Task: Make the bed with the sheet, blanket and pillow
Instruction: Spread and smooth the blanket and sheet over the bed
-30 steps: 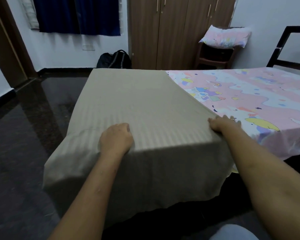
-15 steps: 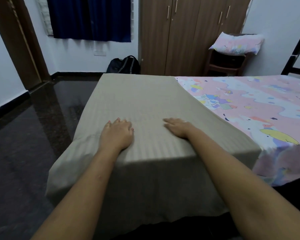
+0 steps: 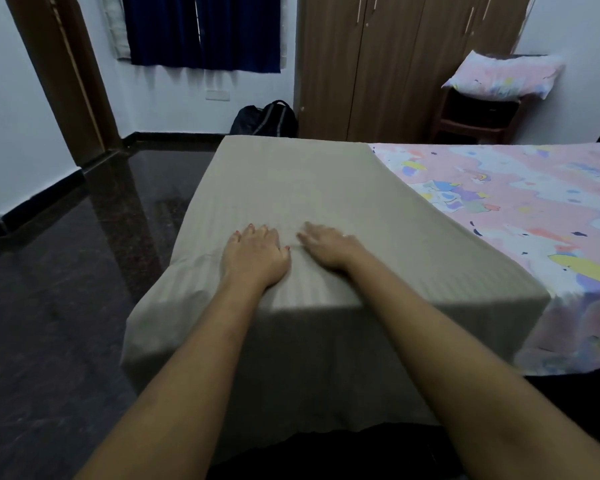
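Now the left hand [image 3: 255,256] and the right hand [image 3: 329,245] lie flat on top of the beige blanket [image 3: 291,188]. Fingers on these 2 hands are straight and slightly spread, gripping nothing. They sit just beside each other near the blanket's front edge. The blanket hangs down over the bed's front and left side, under the forearms. Touching the blanket's right edge, the pink patterned sheet [image 3: 516,202] covers the rest of the bed. Well beyond the blanket's far right corner, the pillow [image 3: 503,76] rests on a dark chair [image 3: 471,123]. A black backpack [image 3: 264,119] sits just beyond the blanket's far edge.
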The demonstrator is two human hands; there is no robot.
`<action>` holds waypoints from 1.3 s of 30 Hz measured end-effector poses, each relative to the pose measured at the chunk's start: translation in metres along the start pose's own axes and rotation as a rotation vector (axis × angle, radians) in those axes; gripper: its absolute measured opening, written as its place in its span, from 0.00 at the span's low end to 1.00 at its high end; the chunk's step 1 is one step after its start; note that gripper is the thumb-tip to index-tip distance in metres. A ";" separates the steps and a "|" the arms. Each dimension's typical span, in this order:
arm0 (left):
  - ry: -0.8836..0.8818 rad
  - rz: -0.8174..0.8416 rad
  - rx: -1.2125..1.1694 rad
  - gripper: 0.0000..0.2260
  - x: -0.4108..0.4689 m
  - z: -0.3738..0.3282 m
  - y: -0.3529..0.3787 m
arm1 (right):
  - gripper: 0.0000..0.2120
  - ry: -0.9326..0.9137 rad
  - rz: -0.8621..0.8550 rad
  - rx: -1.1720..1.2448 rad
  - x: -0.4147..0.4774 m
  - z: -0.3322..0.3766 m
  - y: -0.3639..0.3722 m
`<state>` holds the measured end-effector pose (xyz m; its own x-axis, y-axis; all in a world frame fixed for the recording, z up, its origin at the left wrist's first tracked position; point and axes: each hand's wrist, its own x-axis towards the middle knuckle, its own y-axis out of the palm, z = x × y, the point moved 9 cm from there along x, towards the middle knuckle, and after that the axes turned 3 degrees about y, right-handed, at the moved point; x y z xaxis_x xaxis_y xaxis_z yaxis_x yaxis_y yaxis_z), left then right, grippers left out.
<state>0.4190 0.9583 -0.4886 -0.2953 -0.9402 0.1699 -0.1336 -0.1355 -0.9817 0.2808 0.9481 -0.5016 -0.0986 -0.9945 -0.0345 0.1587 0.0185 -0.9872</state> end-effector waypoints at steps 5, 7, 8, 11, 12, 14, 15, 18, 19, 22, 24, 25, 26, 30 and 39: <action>-0.221 0.038 -0.018 0.34 -0.017 0.018 0.001 | 0.26 0.006 0.011 0.028 -0.004 0.005 0.010; -0.284 0.044 -0.039 0.37 -0.028 0.024 0.000 | 0.26 0.006 0.006 0.023 -0.006 0.005 0.008; -0.313 0.047 -0.057 0.38 -0.032 0.028 0.000 | 0.26 0.006 0.002 0.020 -0.007 0.007 0.007; -0.381 0.060 -0.084 0.42 -0.047 0.037 -0.002 | 0.26 0.016 0.005 0.027 -0.008 0.007 0.008; -0.401 0.070 -0.094 0.42 -0.052 0.040 -0.002 | 0.26 0.021 0.004 0.029 -0.008 0.006 0.008; -0.450 0.105 -0.143 0.44 -0.061 0.049 -0.003 | 0.26 0.023 -0.005 0.030 -0.008 0.005 0.006; -0.480 0.133 -0.190 0.45 -0.065 0.056 -0.003 | 0.26 0.020 -0.009 0.031 -0.009 0.006 0.006; -0.607 0.242 -0.297 0.47 -0.082 0.082 -0.005 | 0.25 0.035 -0.021 0.038 -0.012 0.005 0.004; -0.642 0.266 -0.270 0.47 -0.088 0.090 -0.008 | 0.25 0.061 -0.025 0.037 -0.012 0.004 0.003; -0.566 0.163 -0.043 0.41 -0.086 0.090 -0.032 | 0.24 0.138 -0.031 0.025 -0.016 0.009 0.004; -0.398 0.007 0.063 0.35 -0.070 0.063 -0.045 | 0.25 0.076 -0.036 0.030 -0.023 0.032 0.007; -0.308 -0.037 0.066 0.31 -0.061 0.046 -0.046 | 0.25 0.025 -0.038 0.033 -0.029 0.045 0.009; -0.221 -0.049 0.040 0.28 -0.052 0.027 -0.041 | 0.24 -0.012 -0.037 0.037 -0.033 0.054 0.011; -0.040 0.022 -0.114 0.20 -0.035 -0.014 -0.011 | 0.22 -0.019 -0.041 0.032 -0.040 0.042 0.009; -0.078 0.143 -0.029 0.26 -0.048 -0.009 0.000 | 0.23 0.337 -0.145 0.009 -0.099 -0.152 -0.020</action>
<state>0.4249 1.0060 -0.4956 -0.2395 -0.9707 0.0204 -0.1229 0.0094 -0.9924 0.1386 1.0617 -0.5020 -0.4384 -0.8971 0.0548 0.1276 -0.1225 -0.9842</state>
